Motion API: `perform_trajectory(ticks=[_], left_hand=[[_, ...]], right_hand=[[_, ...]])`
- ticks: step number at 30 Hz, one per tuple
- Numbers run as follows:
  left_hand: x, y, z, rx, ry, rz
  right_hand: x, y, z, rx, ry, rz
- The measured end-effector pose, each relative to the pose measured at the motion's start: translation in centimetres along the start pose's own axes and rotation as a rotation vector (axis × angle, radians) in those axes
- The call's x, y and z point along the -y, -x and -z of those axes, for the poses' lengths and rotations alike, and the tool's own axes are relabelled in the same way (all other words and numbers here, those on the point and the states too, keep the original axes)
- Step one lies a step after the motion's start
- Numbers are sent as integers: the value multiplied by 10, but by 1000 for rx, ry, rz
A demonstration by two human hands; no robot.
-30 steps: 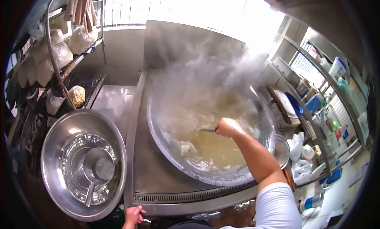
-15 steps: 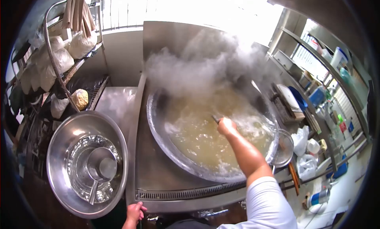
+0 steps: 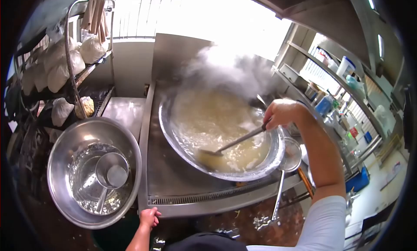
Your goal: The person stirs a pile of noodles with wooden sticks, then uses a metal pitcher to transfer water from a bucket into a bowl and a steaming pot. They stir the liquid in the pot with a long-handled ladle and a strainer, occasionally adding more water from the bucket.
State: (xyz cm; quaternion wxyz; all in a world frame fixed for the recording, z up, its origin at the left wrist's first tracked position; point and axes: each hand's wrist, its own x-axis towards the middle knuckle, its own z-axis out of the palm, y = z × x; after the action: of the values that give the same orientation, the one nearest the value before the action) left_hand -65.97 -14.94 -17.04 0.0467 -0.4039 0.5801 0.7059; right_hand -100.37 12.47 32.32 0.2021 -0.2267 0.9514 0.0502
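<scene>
A wide metal wok (image 3: 167,140) is full of cloudy, yellowish bubbling liquid (image 3: 208,116), with steam over its far side. My right hand (image 3: 282,113), raised above the wok's right rim, is closed around the dark handle of a long-handled stirring tool (image 3: 241,139). The tool slants down to the left, and its flat-looking head sits at the liquid's surface, partly hidden. Low at the stove's front left corner, my left hand (image 3: 149,217) is loosely curled beside the metal edge, with nothing visible in it.
To the left stands a large steel basin (image 3: 58,177) with a long-handled metal dipper (image 3: 117,175) in it. A round strainer (image 3: 292,154) lies by the wok's right rim, its handle over the stove's front edge. Bagged goods (image 3: 71,64) fill a rack at the left.
My right hand has moved right and up from over the liquid to above the right rim. The tool's shaft and head now show. My left hand stays near the stove's corner.
</scene>
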Motion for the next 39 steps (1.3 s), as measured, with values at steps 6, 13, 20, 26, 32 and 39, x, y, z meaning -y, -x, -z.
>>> perform_trajectory(ticks=[6,13,20,26,32,39], left_hand=[[-3,4,-1,-1,-23,34],[3,7,-2,-87,18,49],[-34,32,-12,-134,3,139],[-11,17,-3,-159,-19,145],[-10,14,-3,-137,-33,107],[-8,9,-1,-68,-2,56]], right_hand=[[-1,-99,-70,224,129,1],[7,-211,-134,108,457,-49],[-20,-344,-163,-85,302,-199],[-50,-400,-191,-305,151,-320],[-58,-300,-157,-309,155,-218],[-72,-107,-50,-324,118,-42]])
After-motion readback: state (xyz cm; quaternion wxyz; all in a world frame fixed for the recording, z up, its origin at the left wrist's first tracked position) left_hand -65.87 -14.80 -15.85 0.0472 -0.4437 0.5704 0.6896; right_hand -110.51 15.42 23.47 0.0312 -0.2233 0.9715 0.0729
